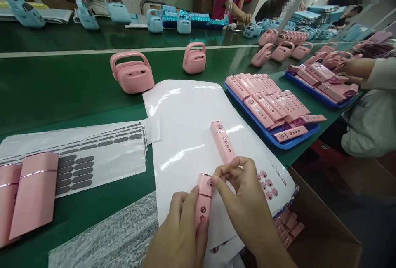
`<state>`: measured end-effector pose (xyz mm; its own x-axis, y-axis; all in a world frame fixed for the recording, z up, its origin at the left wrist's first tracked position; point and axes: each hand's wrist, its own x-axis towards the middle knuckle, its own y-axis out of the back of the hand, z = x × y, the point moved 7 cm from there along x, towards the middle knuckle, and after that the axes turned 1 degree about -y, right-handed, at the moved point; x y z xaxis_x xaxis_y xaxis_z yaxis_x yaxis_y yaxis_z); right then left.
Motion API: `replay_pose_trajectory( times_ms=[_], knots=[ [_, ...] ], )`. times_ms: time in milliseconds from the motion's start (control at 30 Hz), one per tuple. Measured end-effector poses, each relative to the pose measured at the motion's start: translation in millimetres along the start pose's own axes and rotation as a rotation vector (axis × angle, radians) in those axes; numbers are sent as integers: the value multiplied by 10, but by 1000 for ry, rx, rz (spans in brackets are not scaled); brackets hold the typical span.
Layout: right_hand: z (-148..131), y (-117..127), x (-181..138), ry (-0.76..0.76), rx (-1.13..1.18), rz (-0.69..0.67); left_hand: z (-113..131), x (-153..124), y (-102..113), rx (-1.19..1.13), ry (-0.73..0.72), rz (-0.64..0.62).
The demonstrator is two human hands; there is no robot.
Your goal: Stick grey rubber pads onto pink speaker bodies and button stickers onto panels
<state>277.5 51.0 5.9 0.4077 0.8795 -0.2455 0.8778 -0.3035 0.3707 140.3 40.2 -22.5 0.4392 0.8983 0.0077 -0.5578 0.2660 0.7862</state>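
Observation:
Between the thumb and fingers of my left hand [181, 229] is a pink plastic panel [204, 196], tilted up, with small dark round icons and a shiny band. My right hand [243, 196] is closed in a pinch at the panel's upper end, thumb and forefinger on a small round sticker [210, 182]. The sticker is against the panel's face; whether it is stuck down I cannot tell. Just beyond my right hand, a second pink panel [221, 138] lies on the glossy white sheet [182, 123]. Several round stickers [268, 183] are on the sheet beside my right wrist.
A blue tray [286, 144] of pink panels stands right, above an open cardboard box [328, 222]. Left are sheets of grey oval stickers [120, 165] and larger pink casings [35, 198]. Pink handled devices [134, 77] stand on the green conveyor [77, 82]. Co-workers sit opposite and right.

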Motion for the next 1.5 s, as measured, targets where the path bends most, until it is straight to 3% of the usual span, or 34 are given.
replay_pose_trajectory(
  times_ms=[233,1033,1267,1400,1500],
  knots=[
    [-15,-54,-42,27,-40,-26,-72,17,-57,-217,208,-118],
    [-46,-137,7,22,-158,-78,-80,47,-60,-250,191,-122],
    [-29,-143,72,48,-28,-117,-82,70,-47,-262,167,-115],
    [-4,-13,57,116,74,-46,-108,66,-73,-263,194,-133],
    [30,199,-2,184,-14,121,-120,38,-77,-280,207,-142]
  ],
)
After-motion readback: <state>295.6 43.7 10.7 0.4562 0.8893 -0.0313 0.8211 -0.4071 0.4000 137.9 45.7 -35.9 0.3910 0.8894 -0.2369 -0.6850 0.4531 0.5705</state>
